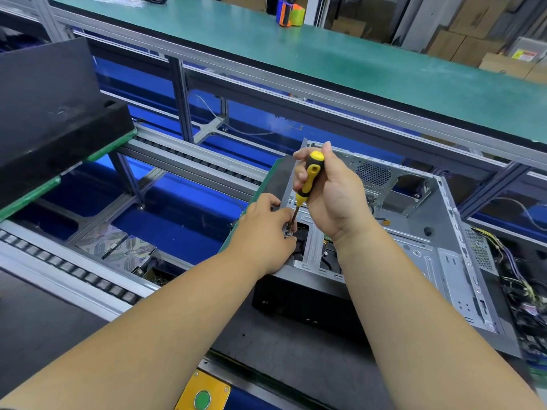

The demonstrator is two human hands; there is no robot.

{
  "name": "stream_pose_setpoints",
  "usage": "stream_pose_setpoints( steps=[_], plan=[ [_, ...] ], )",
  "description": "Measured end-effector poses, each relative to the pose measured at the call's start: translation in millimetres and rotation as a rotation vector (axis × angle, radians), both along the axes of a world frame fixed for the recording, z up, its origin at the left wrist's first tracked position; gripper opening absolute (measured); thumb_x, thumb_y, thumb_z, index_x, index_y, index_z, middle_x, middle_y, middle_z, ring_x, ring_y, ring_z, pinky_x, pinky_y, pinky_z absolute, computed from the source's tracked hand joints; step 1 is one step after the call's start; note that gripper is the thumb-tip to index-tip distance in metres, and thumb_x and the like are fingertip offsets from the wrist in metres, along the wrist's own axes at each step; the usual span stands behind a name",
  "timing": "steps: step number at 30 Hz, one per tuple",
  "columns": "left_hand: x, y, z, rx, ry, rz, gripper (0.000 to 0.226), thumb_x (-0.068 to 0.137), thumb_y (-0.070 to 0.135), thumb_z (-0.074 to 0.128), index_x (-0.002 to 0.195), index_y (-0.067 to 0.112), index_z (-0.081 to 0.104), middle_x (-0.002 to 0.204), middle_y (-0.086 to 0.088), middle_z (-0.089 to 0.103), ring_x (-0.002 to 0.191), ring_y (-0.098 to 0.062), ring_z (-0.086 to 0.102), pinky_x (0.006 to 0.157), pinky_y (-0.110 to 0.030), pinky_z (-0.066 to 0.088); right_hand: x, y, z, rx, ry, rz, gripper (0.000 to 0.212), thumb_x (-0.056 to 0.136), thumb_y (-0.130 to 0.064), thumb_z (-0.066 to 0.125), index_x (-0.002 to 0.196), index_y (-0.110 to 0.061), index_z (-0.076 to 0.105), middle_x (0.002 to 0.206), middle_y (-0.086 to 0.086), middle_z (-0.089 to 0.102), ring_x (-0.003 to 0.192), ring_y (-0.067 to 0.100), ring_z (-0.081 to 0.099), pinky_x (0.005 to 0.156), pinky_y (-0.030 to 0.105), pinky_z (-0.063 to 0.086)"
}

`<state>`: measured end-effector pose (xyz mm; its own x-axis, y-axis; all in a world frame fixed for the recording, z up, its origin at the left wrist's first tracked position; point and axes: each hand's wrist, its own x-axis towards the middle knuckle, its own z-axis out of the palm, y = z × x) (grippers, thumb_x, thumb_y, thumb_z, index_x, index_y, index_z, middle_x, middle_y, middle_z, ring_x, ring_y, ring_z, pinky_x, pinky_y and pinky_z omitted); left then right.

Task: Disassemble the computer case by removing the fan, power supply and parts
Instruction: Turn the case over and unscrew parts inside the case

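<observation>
Nearest the camera, a yellow box with a green button (203,398) is seen at the front edge of the line. Just beyond it, the computer case (420,247) is laid on its side on a dark pallet (296,356), its open side turned upward. Inside the case only bare metal panels, a perforated vent near the far wall and a dark opening at the left end can be made out — what lies in that opening is too shadowed to tell. A bundle of coloured cables (515,279) is seen just beside the case's right edge. The left hand (263,232) is curled at the case's left end, its fingertips pinched around the lower shaft of the screwdriver (307,184) where the tip meets the metal. The right hand (331,196) is wrapped around the yellow-and-black handle, and the tool is held nearly upright. To the left, a black tray (50,113) is set on a green-edged pallet above the roller conveyor (74,273). Farther back, a green-topped bench (355,69) is seen, with an orange, blue and green object (290,13) on it — and cardboard boxes (473,28) are stacked behind.
</observation>
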<state>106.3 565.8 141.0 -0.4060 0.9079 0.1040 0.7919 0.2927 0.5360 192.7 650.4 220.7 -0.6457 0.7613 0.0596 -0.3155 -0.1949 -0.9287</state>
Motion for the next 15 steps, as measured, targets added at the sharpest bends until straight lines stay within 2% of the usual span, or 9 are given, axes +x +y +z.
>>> stream_pose_setpoints(
  steps=[4,6,8,10,15],
  plan=[
    [0,0,1,-0.006,0.007,0.002,0.024,0.080,0.041,0.067,0.101,0.034,0.058,0.126,0.009,0.033,0.117,-0.018,0.038,0.094,-0.046,0.047,-6,-4,-2,0.004,0.042,0.029,0.057,0.107,-0.046,0.019,0.084,-0.008,0.054,0.054,0.000,0.039,0.052,0.014,0.032,0.055,0.025,0.030],
    [0,0,1,-0.009,0.005,0.002,0.021,0.080,0.041,0.067,0.098,0.035,0.057,0.125,0.010,0.033,0.116,-0.017,0.039,0.093,-0.046,0.047,-6,-4,-2,0.013,0.055,0.073,0.053,0.103,-0.052,0.023,0.085,-0.010,0.049,0.055,0.000,0.038,0.054,0.016,0.029,0.054,0.026,0.029],
    [0,-1,2,-0.011,-0.001,0.003,0.019,0.079,0.042,0.067,0.095,0.036,0.057,0.124,0.011,0.033,0.116,-0.017,0.039,0.093,-0.045,0.047,-4,-5,-2,0.036,0.058,0.095,0.035,0.100,-0.044,0.038,0.086,-0.013,0.045,0.058,0.000,0.041,0.055,0.016,0.032,0.056,0.026,0.031],
    [0,-1,3,-0.012,-0.002,0.002,0.019,0.079,0.041,0.067,0.095,0.036,0.057,0.124,0.011,0.032,0.116,-0.017,0.039,0.093,-0.045,0.047,-1,-4,-3,0.067,0.038,0.097,0.025,0.098,-0.036,0.043,0.085,-0.015,0.042,0.061,-0.001,0.044,0.056,0.016,0.035,0.059,0.027,0.032],
    [1,-1,4,-0.008,-0.002,0.004,0.019,0.080,0.040,0.068,0.097,0.034,0.058,0.124,0.010,0.033,0.116,-0.017,0.039,0.093,-0.044,0.047,4,0,-2,0.093,-0.020,0.085,0.023,0.095,-0.035,0.046,0.082,-0.015,0.044,0.068,0.002,0.050,0.062,0.020,0.043,0.064,0.030,0.035]
  ],
)
